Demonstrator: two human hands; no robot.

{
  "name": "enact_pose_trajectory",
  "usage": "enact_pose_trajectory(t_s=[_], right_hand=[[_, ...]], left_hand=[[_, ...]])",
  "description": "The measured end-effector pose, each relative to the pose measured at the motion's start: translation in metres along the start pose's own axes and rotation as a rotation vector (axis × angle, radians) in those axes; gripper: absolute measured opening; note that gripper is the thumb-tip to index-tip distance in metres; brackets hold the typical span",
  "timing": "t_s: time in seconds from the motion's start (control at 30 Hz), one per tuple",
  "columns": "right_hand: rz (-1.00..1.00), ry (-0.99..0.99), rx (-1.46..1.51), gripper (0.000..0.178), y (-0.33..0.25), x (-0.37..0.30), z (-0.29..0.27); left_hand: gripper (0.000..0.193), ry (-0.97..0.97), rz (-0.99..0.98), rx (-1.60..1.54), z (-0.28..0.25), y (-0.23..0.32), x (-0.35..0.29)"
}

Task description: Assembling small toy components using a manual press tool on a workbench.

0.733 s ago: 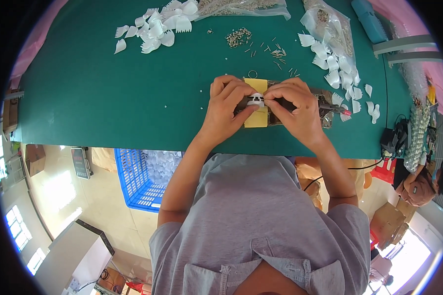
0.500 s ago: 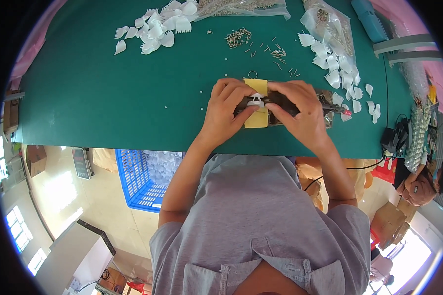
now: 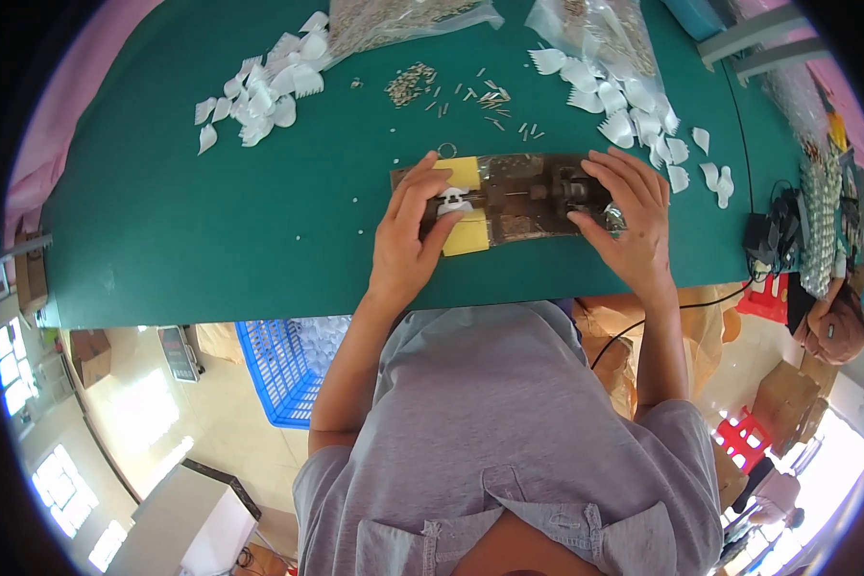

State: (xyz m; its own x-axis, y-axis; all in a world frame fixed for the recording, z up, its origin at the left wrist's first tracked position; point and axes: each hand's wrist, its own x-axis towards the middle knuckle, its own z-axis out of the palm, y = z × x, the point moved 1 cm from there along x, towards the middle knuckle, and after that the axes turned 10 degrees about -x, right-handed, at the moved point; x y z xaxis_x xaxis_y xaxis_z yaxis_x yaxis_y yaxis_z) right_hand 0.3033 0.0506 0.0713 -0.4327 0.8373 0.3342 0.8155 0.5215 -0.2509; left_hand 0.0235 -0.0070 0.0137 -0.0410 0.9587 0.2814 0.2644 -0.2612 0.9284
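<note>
Head view, left hand (image 3: 399,242): my fingers bracket the small white plastic piece (image 3: 455,200) on the long dark-brown fixture (image 3: 514,227); whether gripping, I can't tell.
Right hand (image 3: 636,223): fingers spread around the fixture's right end.
White piece: best steadied squarely, pressed evenly.

A small white plastic piece (image 3: 454,203) sits toward the left end of a long dark fixture (image 3: 516,195) that lies left to right on the green desk (image 3: 211,235).

Bright | windows (image 3: 64,478) blown out | floor (image 3: 147,405) glare | edges dark, bent
</note>
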Motion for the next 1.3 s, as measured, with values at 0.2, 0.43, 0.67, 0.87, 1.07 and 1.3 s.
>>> enact_pose_trajectory(t_s=[0.2,0.43,0.67,0.87,1.07,1.3], right_hand=[[0.032,0.012,-0.007,0.062,0.020,-0.004,-0.009],[-0.002,-0.009,0.058,0.046,0.042,-0.014,-0.003],[0.051,-0.034,0.072,0.037,0.052,-0.017,-0.017],[0.059,-0.053,0.122,0.033,0.049,-0.009,-0.022],[-0.010,-0.210,0.356,0.014,0.004,0.077,-0.005],[-0.110,-0.471,0.070,0.016,-0.002,0.141,0.085]], left_hand=[[0.040,-0.035,0.036,0.060,0.000,0.000,0.000],[0.035,-0.068,0.031,0.034,0.000,-0.010,-0.001],[0.033,-0.039,-0.049,-0.034,0.017,0.002,0.005],[0.034,-0.034,0.000,0.002,0.020,0.004,0.004],[0.034,-0.034,0.003,-0.034,0.019,0.004,0.003],[0.030,-0.033,0.026,-0.089,0.017,-0.003,0.001]])
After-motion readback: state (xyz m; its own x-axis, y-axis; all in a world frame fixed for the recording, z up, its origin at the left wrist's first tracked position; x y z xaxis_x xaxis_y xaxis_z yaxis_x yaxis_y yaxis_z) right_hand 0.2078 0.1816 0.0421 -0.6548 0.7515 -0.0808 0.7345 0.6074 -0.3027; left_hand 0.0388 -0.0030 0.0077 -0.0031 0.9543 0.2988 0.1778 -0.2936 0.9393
